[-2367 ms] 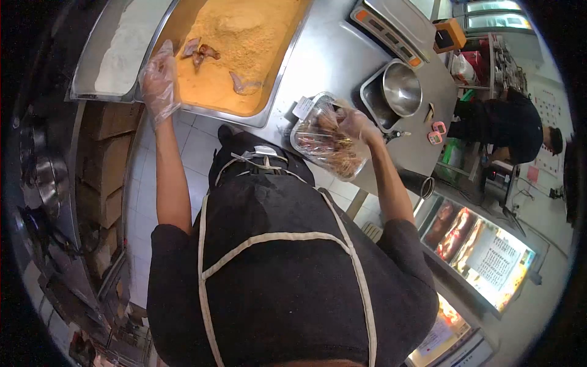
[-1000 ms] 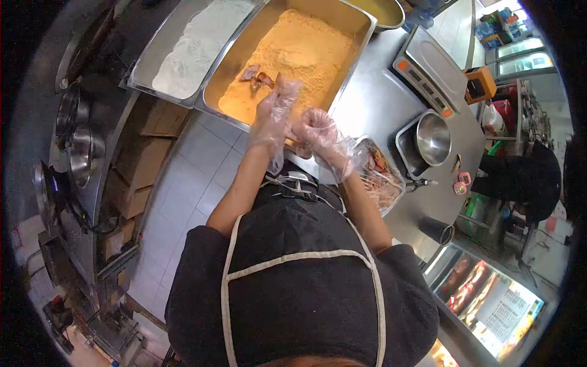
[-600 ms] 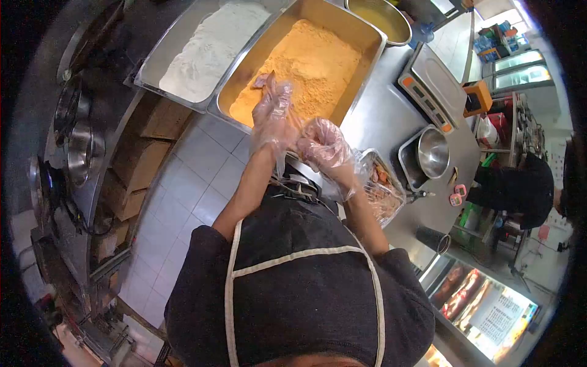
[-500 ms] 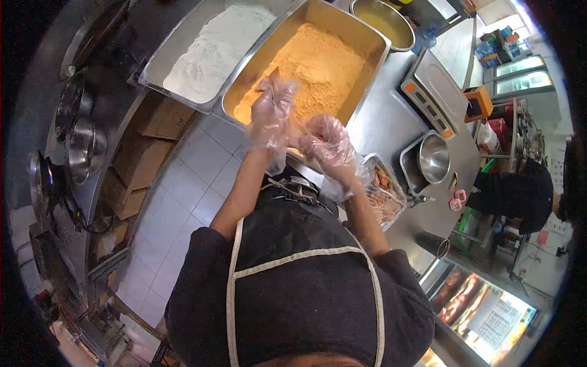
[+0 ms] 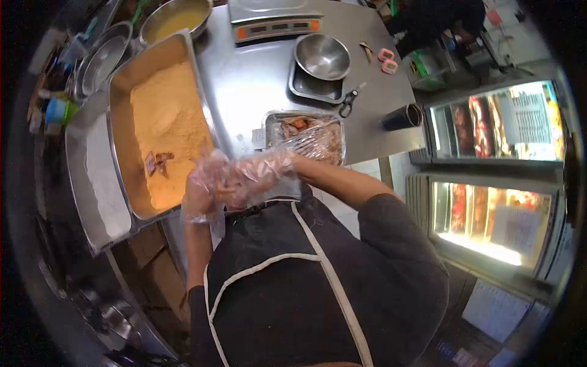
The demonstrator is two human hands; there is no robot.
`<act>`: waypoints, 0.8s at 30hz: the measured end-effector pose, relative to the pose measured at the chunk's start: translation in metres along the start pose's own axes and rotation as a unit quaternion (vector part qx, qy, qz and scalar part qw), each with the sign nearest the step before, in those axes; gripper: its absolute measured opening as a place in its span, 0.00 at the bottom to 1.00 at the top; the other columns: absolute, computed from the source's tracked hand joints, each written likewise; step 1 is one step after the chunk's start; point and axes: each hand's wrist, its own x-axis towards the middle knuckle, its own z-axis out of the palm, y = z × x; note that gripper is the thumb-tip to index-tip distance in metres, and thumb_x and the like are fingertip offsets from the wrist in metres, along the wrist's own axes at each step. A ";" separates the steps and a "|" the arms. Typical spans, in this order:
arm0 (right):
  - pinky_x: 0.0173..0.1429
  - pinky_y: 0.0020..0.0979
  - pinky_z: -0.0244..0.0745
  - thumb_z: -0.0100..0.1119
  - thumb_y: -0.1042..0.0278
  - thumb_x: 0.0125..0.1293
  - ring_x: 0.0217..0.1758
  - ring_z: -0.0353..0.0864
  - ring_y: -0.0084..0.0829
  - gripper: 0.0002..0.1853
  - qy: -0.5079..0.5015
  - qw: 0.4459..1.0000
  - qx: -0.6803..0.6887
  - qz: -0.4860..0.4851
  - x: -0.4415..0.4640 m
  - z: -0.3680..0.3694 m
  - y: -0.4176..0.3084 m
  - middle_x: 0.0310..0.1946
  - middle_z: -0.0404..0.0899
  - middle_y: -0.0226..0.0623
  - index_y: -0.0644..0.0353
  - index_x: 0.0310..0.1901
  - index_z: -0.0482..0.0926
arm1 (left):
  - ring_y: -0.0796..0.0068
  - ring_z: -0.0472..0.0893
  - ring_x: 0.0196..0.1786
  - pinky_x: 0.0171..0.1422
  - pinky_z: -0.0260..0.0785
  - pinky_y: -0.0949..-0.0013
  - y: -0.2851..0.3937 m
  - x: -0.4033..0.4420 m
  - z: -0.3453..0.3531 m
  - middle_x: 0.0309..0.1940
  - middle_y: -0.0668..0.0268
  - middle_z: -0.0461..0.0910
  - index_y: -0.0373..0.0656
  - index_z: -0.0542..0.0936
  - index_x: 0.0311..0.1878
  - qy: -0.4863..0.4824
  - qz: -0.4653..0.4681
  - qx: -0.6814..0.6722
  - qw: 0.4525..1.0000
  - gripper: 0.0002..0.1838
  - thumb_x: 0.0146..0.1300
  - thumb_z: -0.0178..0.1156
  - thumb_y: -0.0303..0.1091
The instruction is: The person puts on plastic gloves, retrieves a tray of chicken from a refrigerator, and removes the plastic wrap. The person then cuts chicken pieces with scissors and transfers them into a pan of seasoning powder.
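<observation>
My left hand [image 5: 205, 183], in a clear plastic glove, is at the near right corner of the deep metal pan [image 5: 118, 147] of orange powder. Close against it is my gloved right hand [image 5: 260, 174], its forearm reaching in from the right. The fingers of both hands are bent together; what they hold between them is hidden by the creased gloves and blur. Brown meat pieces [image 5: 160, 162] lie on the orange powder [image 5: 165, 110], left of my hands. Beyond my right hand, a tray of meat [image 5: 306, 131] is partly covered with clear film.
White powder fills part of another pan [image 5: 101, 165] at the left. Farther back are a bowl of yellow liquid [image 5: 177, 21], a scale [image 5: 278, 27], a steel bowl [image 5: 322, 57] over a small tray, scissors [image 5: 348, 103] and a dark cup [image 5: 403, 117]. Lit display cases stand right.
My view has swung right. My right hand left the film-covered tray and came together with my left hand beside the orange pan. One meat piece at the pan's right is gone from the powder.
</observation>
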 end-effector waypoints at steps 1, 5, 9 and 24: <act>0.35 0.29 0.71 0.56 0.69 0.66 0.27 0.71 0.23 0.05 -0.027 0.999 0.001 -0.023 -0.012 0.001 -0.005 0.26 0.77 0.27 0.58 0.35 0.81 | 0.80 0.75 0.38 0.43 0.72 0.74 0.000 -0.002 0.000 0.37 0.70 0.75 0.38 0.75 0.54 -0.011 -0.002 0.010 1.000 0.17 0.71 0.56 0.41; 0.41 0.33 0.75 0.57 0.63 0.66 0.34 0.79 0.27 0.10 -0.001 0.994 0.020 -0.112 -0.060 -0.015 -0.054 0.30 0.81 0.36 0.62 0.38 0.80 | 0.81 0.70 0.31 0.34 0.63 0.76 0.021 0.005 0.018 0.30 0.74 0.70 0.43 0.73 0.41 -0.172 0.123 0.143 0.967 0.15 0.70 0.57 0.46; 0.50 0.36 0.76 0.61 0.48 0.62 0.43 0.83 0.36 0.23 0.021 0.988 -0.112 0.099 -0.090 -0.049 -0.057 0.37 0.83 0.43 0.63 0.45 0.80 | 0.79 0.73 0.30 0.33 0.66 0.74 0.066 0.021 0.052 0.29 0.72 0.72 0.45 0.73 0.41 -0.153 0.095 -0.008 0.984 0.13 0.67 0.63 0.43; 0.51 0.49 0.77 0.59 0.63 0.54 0.45 0.82 0.56 0.19 0.648 0.539 -0.149 0.517 -0.258 -0.064 0.215 0.39 0.82 0.56 0.63 0.47 0.76 | 0.65 0.80 0.43 0.46 0.79 0.61 0.060 0.081 0.117 0.42 0.57 0.78 0.38 0.74 0.47 -0.082 -0.030 -0.260 0.962 0.10 0.68 0.59 0.32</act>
